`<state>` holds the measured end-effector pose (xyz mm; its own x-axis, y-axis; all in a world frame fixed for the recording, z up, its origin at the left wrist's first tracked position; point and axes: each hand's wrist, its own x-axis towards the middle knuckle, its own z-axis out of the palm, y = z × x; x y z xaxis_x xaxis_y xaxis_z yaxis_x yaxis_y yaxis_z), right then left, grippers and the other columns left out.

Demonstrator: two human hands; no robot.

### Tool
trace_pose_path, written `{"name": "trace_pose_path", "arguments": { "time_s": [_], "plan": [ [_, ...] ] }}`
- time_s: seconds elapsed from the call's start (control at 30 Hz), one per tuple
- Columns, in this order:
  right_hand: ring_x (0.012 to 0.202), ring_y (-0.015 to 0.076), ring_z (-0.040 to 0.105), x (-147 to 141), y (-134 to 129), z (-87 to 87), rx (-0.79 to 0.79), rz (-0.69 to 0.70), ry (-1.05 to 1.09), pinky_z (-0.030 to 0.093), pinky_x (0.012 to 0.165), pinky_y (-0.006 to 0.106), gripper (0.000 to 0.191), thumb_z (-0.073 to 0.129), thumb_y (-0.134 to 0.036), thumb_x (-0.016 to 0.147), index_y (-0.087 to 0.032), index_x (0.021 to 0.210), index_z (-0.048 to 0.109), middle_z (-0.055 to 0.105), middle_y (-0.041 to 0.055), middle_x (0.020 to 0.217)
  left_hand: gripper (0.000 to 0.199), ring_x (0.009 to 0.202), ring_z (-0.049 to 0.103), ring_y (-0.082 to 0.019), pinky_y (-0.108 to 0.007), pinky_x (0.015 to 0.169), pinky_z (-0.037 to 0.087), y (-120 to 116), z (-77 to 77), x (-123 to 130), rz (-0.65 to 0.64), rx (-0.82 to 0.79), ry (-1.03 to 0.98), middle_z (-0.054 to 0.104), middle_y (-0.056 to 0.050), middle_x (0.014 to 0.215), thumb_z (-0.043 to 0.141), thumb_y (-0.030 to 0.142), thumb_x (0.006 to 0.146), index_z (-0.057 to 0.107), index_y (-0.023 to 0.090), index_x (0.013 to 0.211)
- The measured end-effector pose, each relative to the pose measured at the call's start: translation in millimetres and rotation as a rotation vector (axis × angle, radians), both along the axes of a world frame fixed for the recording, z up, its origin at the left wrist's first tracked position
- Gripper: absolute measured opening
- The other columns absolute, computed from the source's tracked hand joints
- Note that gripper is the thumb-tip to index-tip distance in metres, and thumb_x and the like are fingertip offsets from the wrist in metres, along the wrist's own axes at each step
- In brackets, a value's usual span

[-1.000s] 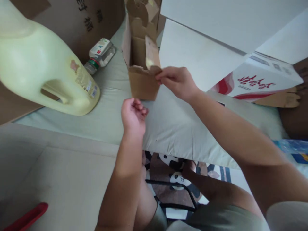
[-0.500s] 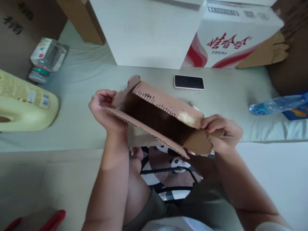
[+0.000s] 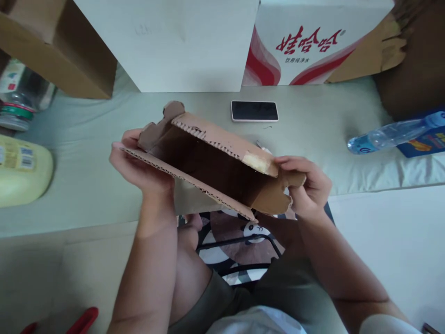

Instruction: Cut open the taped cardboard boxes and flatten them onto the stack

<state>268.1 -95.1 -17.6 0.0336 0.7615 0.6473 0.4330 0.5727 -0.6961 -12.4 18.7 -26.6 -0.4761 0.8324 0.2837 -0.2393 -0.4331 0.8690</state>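
Observation:
A brown cardboard box (image 3: 222, 139) with an open, dark inside and torn edges is held up at a tilt between both hands. My left hand (image 3: 141, 167) is wrapped round its left end, beside a raised flap. At the right end, my right hand (image 3: 308, 183) pinches the box near a notched end flap. A pale patch of tape or torn paper shows on the upper panel near my right fingers. Behind the box a phone (image 3: 255, 111) lies flat on the pale green cloth surface (image 3: 313, 125).
White boxes (image 3: 194, 51) stand at the back, with a brown carton (image 3: 76, 55) to their left. A clear jar (image 3: 21, 102) and a yellow jug (image 3: 24, 171) are at the left. At the right, a plastic bottle (image 3: 389, 134) rests against a blue package (image 3: 422, 141).
The view has shifted, so the box and hands appear a little further left. The end flaps show more openly, and more of the brown carton at the left is visible. Both hands keep their hold.

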Motion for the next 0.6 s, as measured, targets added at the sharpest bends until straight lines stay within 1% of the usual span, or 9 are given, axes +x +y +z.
{"name": "trace_pose_path", "arguments": {
  "time_s": [0.03,0.1,0.17,0.2,0.27,0.33,0.4,0.5,0.6],
  "plan": [
    [0.105,0.0257,0.083,0.0,0.2,-1.6,-0.006,0.005,0.018,0.069,0.085,0.040,0.019,0.061,-0.025,0.102,-0.027,0.113,0.077,0.084,0.0079,0.113,0.064,0.076,0.049,-0.021,-0.039,0.080,0.043,-0.7,-0.5,1.1,0.008,0.043,-0.013,0.037,-0.001,0.069,0.042,0.083,0.095,0.031,0.026,0.069],
    [0.114,0.0298,0.081,0.7,1.4,-5.1,-0.002,0.018,0.021,0.068,0.087,0.044,0.016,0.064,-0.031,0.102,-0.028,0.111,0.077,0.082,0.0091,0.120,0.063,0.077,0.053,-0.022,-0.037,0.078,0.043,-2.3,-1.5,2.7,-0.003,0.096,-0.026,0.040,-0.001,0.067,0.044,0.079,0.098,0.041,0.024,0.068],
    [0.116,0.0335,0.078,3.7,3.5,-8.5,0.015,0.047,0.007,0.067,0.085,0.047,0.013,0.067,-0.036,0.100,-0.028,0.102,0.077,0.079,0.0097,0.115,0.060,0.078,0.056,-0.022,-0.035,0.074,0.042,-3.5,-1.8,3.0,-0.015,0.122,-0.046,0.044,-0.001,0.067,0.047,0.075,0.100,0.049,0.023,0.070],
    [0.111,0.0333,0.077,6.2,4.7,-10.0,0.018,0.073,0.004,0.066,0.082,0.048,0.014,0.069,-0.039,0.098,-0.028,0.099,0.077,0.076,0.0099,0.113,0.060,0.077,0.057,-0.022,-0.035,0.073,0.042,-3.9,-1.5,2.9,-0.015,0.120,-0.054,0.045,-0.001,0.066,0.050,0.075,0.098,0.050,0.022,0.070],
    [0.090,0.0263,0.074,12.5,7.1,-12.3,0.005,0.131,0.005,0.063,0.075,0.048,0.018,0.071,-0.043,0.097,-0.027,0.097,0.079,0.071,0.0099,0.116,0.062,0.074,0.057,-0.022,-0.036,0.073,0.043,-4.6,0.7,2.5,0.011,0.089,-0.057,0.044,-0.001,0.064,0.056,0.079,0.092,0.049,0.023,0.067],
    [0.072,0.0163,0.063,19.1,8.8,-13.6,-0.030,0.154,-0.004,0.061,0.069,0.046,0.019,0.072,-0.044,0.096,-0.028,0.096,0.082,0.066,0.0091,0.127,0.066,0.072,0.056,-0.022,-0.037,0.074,0.044,-5.3,4.1,2.8,0.044,0.037,-0.052,0.045,-0.001,0.064,0.062,0.084,0.084,0.051,0.023,0.064],
    [0.068,0.0128,0.057,24.5,9.8,-14.5,-0.054,0.141,-0.028,0.060,0.066,0.045,0.018,0.073,-0.046,0.096,-0.031,0.096,0.084,0.062,0.0078,0.133,0.067,0.072,0.056,-0.022,-0.038,0.076,0.044,-5.8,7.5,3.6,0.062,0.000,-0.055,0.047,-0.001,0.064,0.065,0.086,0.079,0.056,0.021,0.063],
    [0.077,0.0154,0.061,28.6,11.2,-16.7,-0.034,0.131,-0.066,0.060,0.068,0.043,0.024,0.071,-0.048,0.096,-0.038,0.112,0.085,0.061,0.0077,0.134,0.065,0.073,0.055,-0.022,-0.037,0.075,0.042,-6.0,9.9,4.3,0.041,0.004,-0.095,0.048,-0.001,0.064,0.068,0.084,0.076,0.057,0.022,0.062],
    [0.097,0.0224,0.067,28.0,12.5,-21.2,0.013,0.109,-0.095,0.064,0.085,0.049,0.046,0.064,-0.055,0.098,-0.046,0.142,0.074,0.058,0.0066,0.145,0.058,0.074,0.057,-0.023,-0.037,0.076,0.042,-5.9,9.1,4.2,0.016,0.029,-0.129,0.052,-0.002,0.065,0.072,0.077,0.075,0.060,0.022,0.062]
  ]
}}
